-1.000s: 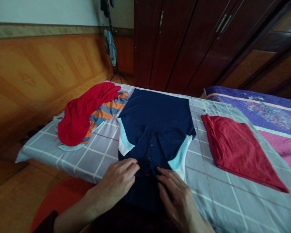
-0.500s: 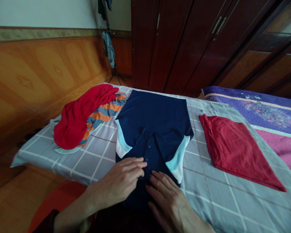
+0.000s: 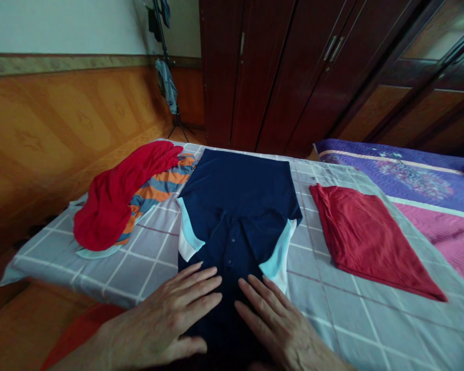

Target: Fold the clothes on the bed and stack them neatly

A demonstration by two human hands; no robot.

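Note:
A navy polo shirt (image 3: 243, 185) lies spread on the bed, its buttoned placket facing up and its light-blue and white sleeve ends folded inward at both sides. My left hand (image 3: 174, 312) is over the near left part of the shirt, fingers stretched out and holding nothing. On the near right part, my right hand (image 3: 274, 319) rests with its fingers extended, palm down. Between the two hands the dark cloth runs toward me, and its nearest edge is lost in shadow. Whether the left palm presses on the cloth I cannot tell.
A red garment (image 3: 116, 196) lies over an orange and grey striped one (image 3: 158, 185) to the left. To the right is a folded red garment (image 3: 375, 237). Everything rests on a checked bedsheet (image 3: 154, 257). Beyond stand a dark wardrobe (image 3: 263, 72) and a coat stand (image 3: 163, 41).
My left hand has opened from bent fingers near the buttons to a flat spread, moving toward me and left. The right hand stays nearly in place. The view has shifted slightly.

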